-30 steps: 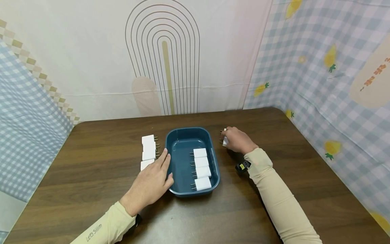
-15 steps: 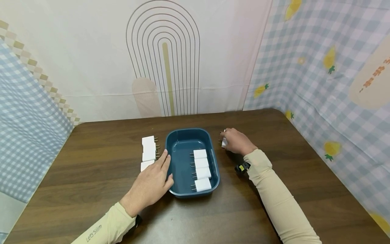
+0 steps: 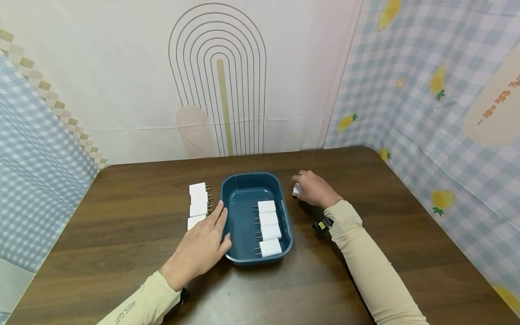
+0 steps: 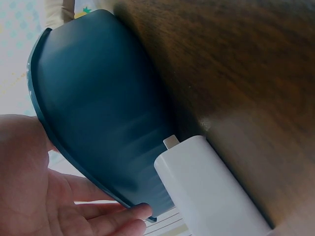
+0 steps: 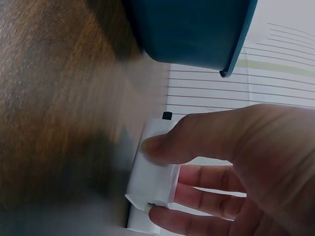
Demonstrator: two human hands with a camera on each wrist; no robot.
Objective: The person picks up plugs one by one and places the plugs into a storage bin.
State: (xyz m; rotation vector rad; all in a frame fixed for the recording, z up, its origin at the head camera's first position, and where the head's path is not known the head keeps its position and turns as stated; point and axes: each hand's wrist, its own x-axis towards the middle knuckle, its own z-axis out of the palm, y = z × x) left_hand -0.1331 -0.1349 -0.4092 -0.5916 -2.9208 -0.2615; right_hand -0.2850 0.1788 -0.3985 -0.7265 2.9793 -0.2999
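Note:
My left hand (image 3: 197, 250) rests its fairly straight fingers on the left edge of the blue bin (image 3: 258, 262); in the left wrist view the hand (image 4: 34, 182) touches the rim, beside a white plug adapter (image 4: 211, 191). Several white adapters (image 3: 268, 219) lie in a column inside the bin, prongs pointing left. Right of the bin, my right hand (image 3: 318, 190) pinches a white adapter (image 3: 297, 190) low at the table. The right wrist view has the thumb of that hand (image 5: 246, 157) across the adapter (image 5: 152, 179), with another white piece (image 5: 141, 220) beneath.
Left of the bin stand several more white adapters (image 3: 198, 198) in a column, prongs to the right, the nearest partly behind my left hand. Patterned cloths (image 3: 292, 90) hang along the back and sides of the brown table (image 3: 122, 216).
My right hand has shifted slightly left, and the adapter under its fingers has come a little nearer the bin. My left hand stays on the bin edge. The head view has tilted up slightly.

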